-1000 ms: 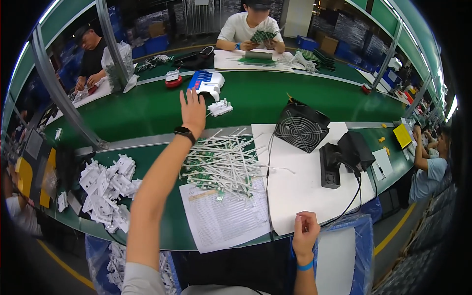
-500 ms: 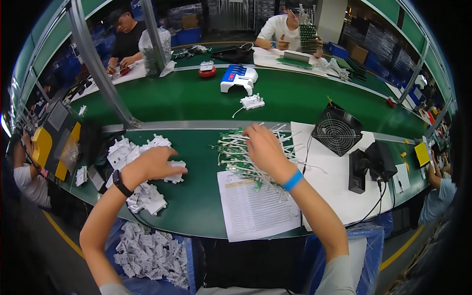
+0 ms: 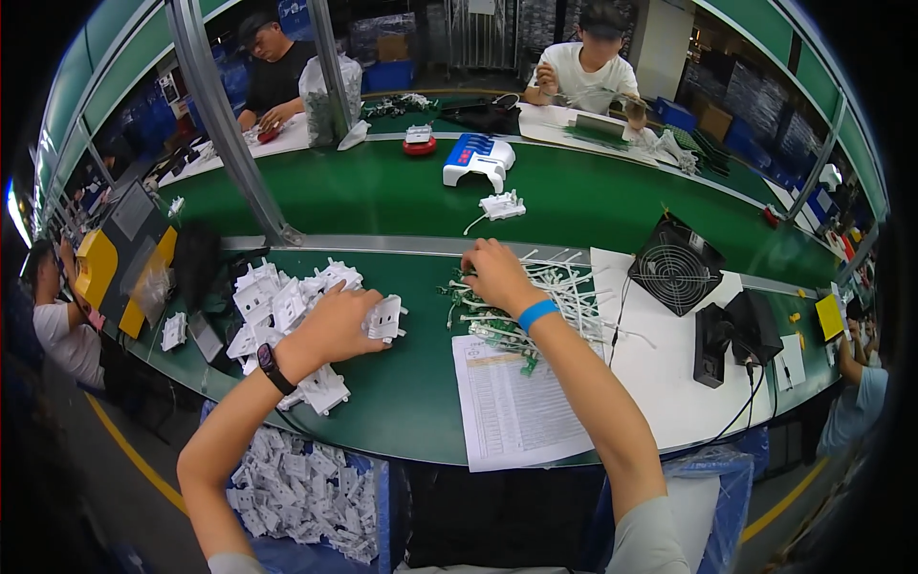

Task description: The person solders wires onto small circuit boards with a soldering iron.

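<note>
My left hand (image 3: 337, 323) is at the right side of a pile of white plastic housings (image 3: 256, 297), its fingers and thumb closed on one white plastic housing (image 3: 384, 319) at the pile's edge. My right hand (image 3: 499, 275) reaches over the left end of a heap of green circuit boards with white wires (image 3: 564, 287). Its fingers are bent down and pinched together at the boards; what they hold is too small to make out. Below the heap, a printed sheet (image 3: 512, 407) lies on the green table, partly under the boards.
A black fan (image 3: 677, 263) and black power adapters (image 3: 736, 330) with cables stand on white paper at right. Beyond the metal rail, a white-and-blue device (image 3: 478, 161) and a white assembly (image 3: 501, 206) sit on the green belt. A bin of white parts (image 3: 301, 493) is below. Co-workers sit opposite.
My left hand has closed from a spread pose onto a white housing. My right hand has shifted toward the left end of the board heap. The whole view has swung slightly.
</note>
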Available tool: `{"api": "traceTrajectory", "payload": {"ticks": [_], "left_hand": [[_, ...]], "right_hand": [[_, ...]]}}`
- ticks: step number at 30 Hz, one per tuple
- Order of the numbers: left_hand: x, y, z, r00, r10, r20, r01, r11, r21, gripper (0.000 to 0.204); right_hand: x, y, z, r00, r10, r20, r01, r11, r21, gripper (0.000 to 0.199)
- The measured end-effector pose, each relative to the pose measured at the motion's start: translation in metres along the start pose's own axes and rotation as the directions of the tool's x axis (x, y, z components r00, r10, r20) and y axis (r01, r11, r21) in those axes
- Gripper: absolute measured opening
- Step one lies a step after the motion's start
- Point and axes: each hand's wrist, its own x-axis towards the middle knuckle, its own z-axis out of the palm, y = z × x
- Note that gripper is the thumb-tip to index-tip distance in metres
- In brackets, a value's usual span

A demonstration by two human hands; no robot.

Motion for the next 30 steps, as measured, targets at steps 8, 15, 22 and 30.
{"api": "traceTrajectory", "payload": {"ticks": [8, 15, 22, 30], "left_hand": [[-0.010, 0.037, -0.024, 0.947, -0.083, -0.311, -0.040, 0.929, -0.369, 0.064], [0.006, 0.056, -0.010, 0.982, -0.182, -0.042, 0.011, 0.280, -0.960, 0.044], [0.008, 0.077, -0.004, 0.999, -0.024, 0.035, 0.028, -0.240, -0.970, 0.070], [0.019, 0.100, -0.013, 1.000, 0.022, 0.018, 0.024, -0.341, -0.940, 0.072]], "right_hand": [[0.001, -0.012, -0.017, 0.992, 0.114, -0.055, -0.098, 0.968, 0.230, 0.007], [0.010, -0.008, 0.013, 0.995, 0.098, -0.002, -0.098, 0.995, -0.010, 0.013], [0.005, -0.037, -0.032, 0.889, 0.160, -0.430, -0.019, 0.950, 0.313, 0.011], [-0.027, -0.084, -0.110, 0.736, 0.247, -0.630, 0.207, 0.804, 0.557, 0.011]]}}
